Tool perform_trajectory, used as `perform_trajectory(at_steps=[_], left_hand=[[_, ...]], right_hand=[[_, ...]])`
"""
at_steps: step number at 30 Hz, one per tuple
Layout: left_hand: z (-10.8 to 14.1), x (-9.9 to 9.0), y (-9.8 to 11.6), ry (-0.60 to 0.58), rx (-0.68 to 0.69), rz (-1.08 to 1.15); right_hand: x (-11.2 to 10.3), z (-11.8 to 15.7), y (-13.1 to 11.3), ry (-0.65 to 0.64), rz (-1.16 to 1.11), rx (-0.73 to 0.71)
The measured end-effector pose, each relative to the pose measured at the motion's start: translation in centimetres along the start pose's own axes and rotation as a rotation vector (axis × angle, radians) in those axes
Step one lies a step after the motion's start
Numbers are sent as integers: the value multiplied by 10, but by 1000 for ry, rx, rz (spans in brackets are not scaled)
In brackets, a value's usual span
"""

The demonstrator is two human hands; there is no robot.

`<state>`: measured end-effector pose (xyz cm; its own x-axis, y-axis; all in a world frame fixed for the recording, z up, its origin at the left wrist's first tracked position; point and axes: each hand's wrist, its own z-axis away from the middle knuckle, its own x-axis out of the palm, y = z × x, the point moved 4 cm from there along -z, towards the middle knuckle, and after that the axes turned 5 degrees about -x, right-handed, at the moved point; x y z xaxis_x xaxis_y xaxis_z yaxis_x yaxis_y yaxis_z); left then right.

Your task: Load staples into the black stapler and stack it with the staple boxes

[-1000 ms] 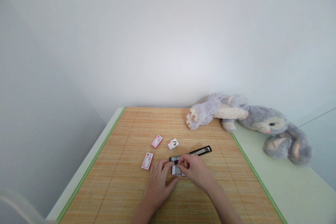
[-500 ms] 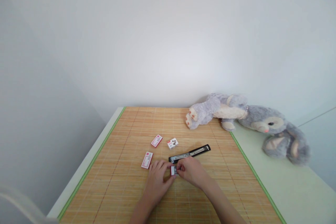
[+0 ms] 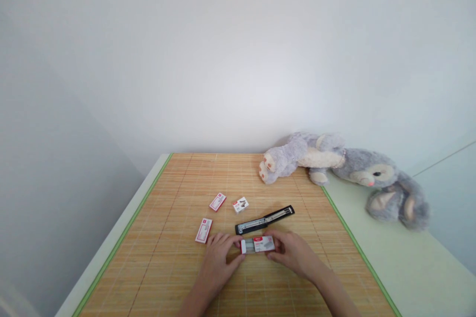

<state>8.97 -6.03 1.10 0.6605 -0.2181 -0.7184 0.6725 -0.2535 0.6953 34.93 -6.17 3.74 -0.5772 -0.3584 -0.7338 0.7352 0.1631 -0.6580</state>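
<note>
Between my two hands is a red and white staple box (image 3: 263,244), its tray partly slid out to the left with grey contents that look like staples. My left hand (image 3: 220,259) pinches the tray's left end between thumb and fingers. At the opposite end, the fingers and thumb of my right hand (image 3: 293,253) grip the box's sleeve. Just behind the box lies a black stapler (image 3: 265,220), swung wide open, with its metal channel showing.
Two more red-edged white boxes (image 3: 204,231) (image 3: 217,201) lie left and behind, beside a small white box (image 3: 241,204) with a stapler-like picture. A grey plush rabbit (image 3: 323,158) stretches across the back right. A bamboo mat (image 3: 178,272) with green edging covers much of the table.
My right hand has moved right from its pinch over the tray to the sleeve's right end. More of the staple box shows. The whole view has shifted slightly.
</note>
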Motion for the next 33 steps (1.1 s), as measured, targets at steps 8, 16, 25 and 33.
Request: perform_trajectory(at_steps=[8, 16, 25, 33], left_hand=[[-2, 1, 2, 5, 43, -24], [3, 16, 25, 148, 14, -260], [3, 20, 31, 244, -1, -313], [3, 22, 34, 296, -48, -278]], right_hand=[[30, -18, -31, 12, -85, -89], [-66, -11, 2, 424, 162, -159], [-92, -20, 42, 179, -118, -156], [-53, -55, -33, 142, -342, -333]])
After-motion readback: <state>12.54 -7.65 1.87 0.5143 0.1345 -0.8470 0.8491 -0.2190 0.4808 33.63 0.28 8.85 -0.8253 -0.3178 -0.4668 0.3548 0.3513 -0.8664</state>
